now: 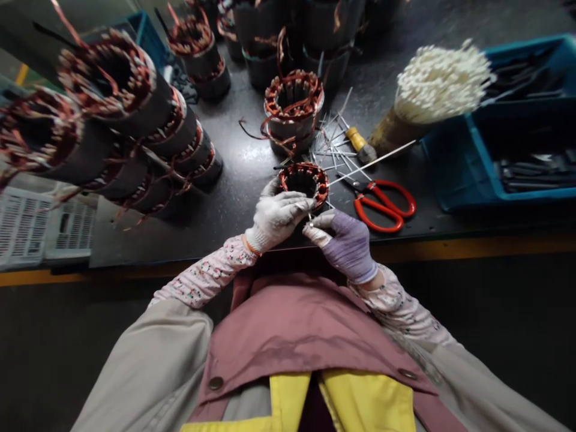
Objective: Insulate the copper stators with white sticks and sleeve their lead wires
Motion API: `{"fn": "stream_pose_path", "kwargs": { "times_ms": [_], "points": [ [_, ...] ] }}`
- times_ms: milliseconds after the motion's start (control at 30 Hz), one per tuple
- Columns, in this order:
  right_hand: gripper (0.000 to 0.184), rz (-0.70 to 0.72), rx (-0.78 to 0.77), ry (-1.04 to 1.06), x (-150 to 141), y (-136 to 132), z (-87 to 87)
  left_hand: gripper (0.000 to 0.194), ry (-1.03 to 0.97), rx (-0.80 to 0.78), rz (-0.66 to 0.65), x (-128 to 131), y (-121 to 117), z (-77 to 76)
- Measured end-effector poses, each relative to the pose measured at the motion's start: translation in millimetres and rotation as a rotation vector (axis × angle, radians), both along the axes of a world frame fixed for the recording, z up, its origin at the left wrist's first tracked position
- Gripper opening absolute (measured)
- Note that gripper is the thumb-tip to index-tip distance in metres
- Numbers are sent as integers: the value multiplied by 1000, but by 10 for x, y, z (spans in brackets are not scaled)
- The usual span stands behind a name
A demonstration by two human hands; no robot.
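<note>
A stator (300,174) with copper windings stands at the table's near edge. My left hand (276,217), in a white glove, is closed against its near left side, fingers lying along the rim. At the front of the rim, my right hand (346,243), in a purple glove with whitish fingertips, pinches a thin pale strand (310,221); its exact kind is hard to make out. A long white tube (373,162) slants from the stator's right side toward the upper right. Just behind stands another wound stator (293,114) with loose copper leads.
Red-handled scissors (382,207) lie to the right, near a yellow-handled tool (355,139) and scattered thin rods (335,144). Beyond are a bundle of white tubes (443,81) and a blue bin (481,171) of dark strips. Stacked stators (117,78) crowd the left.
</note>
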State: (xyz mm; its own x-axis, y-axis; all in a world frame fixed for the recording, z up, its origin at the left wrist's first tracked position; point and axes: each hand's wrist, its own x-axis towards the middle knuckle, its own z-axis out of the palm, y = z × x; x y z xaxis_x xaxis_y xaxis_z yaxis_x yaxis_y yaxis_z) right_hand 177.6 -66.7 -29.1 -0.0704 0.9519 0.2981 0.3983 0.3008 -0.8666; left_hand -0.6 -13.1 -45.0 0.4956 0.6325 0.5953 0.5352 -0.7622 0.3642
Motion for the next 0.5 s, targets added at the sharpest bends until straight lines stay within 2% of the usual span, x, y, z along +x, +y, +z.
{"fn": "stream_pose_path", "kwargs": {
  "times_ms": [167, 300, 500],
  "points": [
    [16, -39, -36, -9, -2, 62, -46, 25, 13, 38, -19, 12, 9, -6],
    [12, -47, -26, 12, 14, 52, -23, 24, 8, 30, -20, 3, 18, -12],
    [22, -47, -161, -59, 40, 175, -78, 26, 38, -23, -32, -12, 31, -5]
  ]
}}
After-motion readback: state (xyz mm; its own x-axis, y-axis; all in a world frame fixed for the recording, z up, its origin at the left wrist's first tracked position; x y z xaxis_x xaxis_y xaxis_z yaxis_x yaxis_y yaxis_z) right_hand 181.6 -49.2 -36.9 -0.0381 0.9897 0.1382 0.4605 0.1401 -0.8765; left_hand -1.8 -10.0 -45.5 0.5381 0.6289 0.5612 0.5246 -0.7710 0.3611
